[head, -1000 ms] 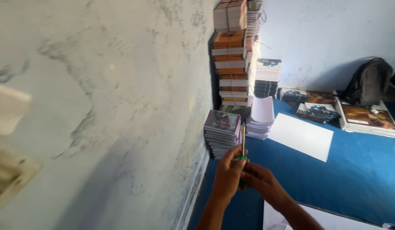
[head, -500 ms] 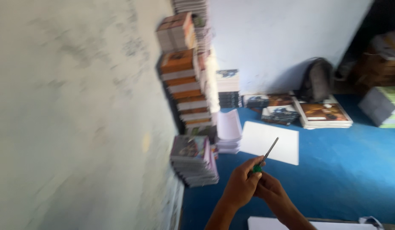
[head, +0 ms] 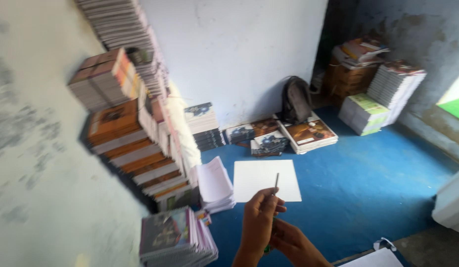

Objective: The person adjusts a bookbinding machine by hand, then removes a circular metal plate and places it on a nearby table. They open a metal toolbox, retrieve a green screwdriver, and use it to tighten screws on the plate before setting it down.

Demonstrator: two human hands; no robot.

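Both my hands meet low in the middle of the head view. My left hand (head: 259,222) pinches a thin tool with a metal shaft (head: 276,182) that points up and a green handle showing below my fingers. My right hand (head: 294,242) lies just under and behind it and touches the lower end of the tool; how firmly it grips is unclear. Beyond the tip of the shaft a white sheet (head: 266,180) lies flat on the blue floor (head: 368,188).
Tall leaning stacks of books (head: 135,133) line the left wall, with a low pile (head: 175,237) by my left arm. More stacks (head: 383,96), a dark backpack (head: 295,101) and flat books (head: 308,134) stand along the far wall. White paper (head: 375,258) lies bottom right.
My view has swung right, away from the wall toward the room. My hands stay together on the tool, which now stands more upright.
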